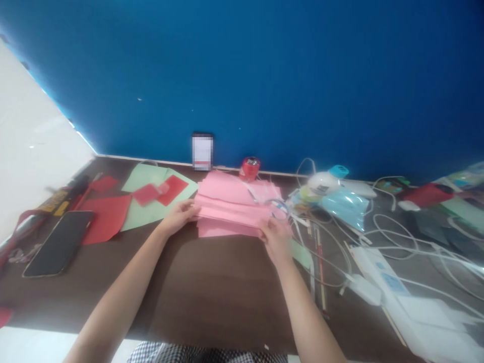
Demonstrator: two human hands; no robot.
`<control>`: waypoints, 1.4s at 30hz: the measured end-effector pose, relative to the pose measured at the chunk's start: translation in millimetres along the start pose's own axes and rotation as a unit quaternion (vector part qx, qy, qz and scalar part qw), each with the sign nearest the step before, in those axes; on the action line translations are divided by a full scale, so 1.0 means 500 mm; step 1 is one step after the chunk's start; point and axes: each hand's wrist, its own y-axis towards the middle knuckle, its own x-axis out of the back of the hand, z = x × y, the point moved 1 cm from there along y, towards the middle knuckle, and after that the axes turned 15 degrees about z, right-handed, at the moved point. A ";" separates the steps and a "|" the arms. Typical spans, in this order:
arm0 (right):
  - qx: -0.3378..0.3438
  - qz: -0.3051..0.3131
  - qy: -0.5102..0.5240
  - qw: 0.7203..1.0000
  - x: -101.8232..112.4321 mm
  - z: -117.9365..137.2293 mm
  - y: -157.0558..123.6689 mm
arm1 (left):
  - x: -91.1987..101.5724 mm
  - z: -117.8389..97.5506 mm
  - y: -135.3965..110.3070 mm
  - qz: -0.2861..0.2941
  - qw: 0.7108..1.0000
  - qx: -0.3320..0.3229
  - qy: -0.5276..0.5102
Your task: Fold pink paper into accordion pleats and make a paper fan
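Note:
A pink folded paper strip [230, 215] spans the space between my two hands. My left hand [179, 217] pinches its left end between thumb and fingers. At the right end, my right hand [276, 239] grips the lower edge with closed fingers, slightly blurred. Under and behind the strip lie more pink paper sheets [223, 185]. Scissors [279, 208] with a pale blue handle rest on the sheets just above my right hand, partly blurred. A red round container [250, 168] stands behind the paper.
On the left are a black phone [60, 244], red paper [108, 217] and green paper [139, 217]. At right, white cables [393, 249], a power strip [381, 272], a blue plastic packet [346, 206] and pencils [320, 262] crowd the table. A blue wall [242, 75] rises behind.

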 end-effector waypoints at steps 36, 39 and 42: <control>0.033 0.103 -0.132 0.985 0.039 0.007 -0.009 | 0.001 -0.013 -0.014 -0.015 0.975 -0.099 0.200; 0.030 0.075 -0.178 0.981 0.038 0.016 -0.012 | 0.003 -0.009 -0.011 -0.033 0.970 -0.082 0.225; 0.036 0.048 -0.184 0.981 0.036 0.019 -0.014 | 0.009 0.000 -0.008 -0.053 0.971 -0.054 0.228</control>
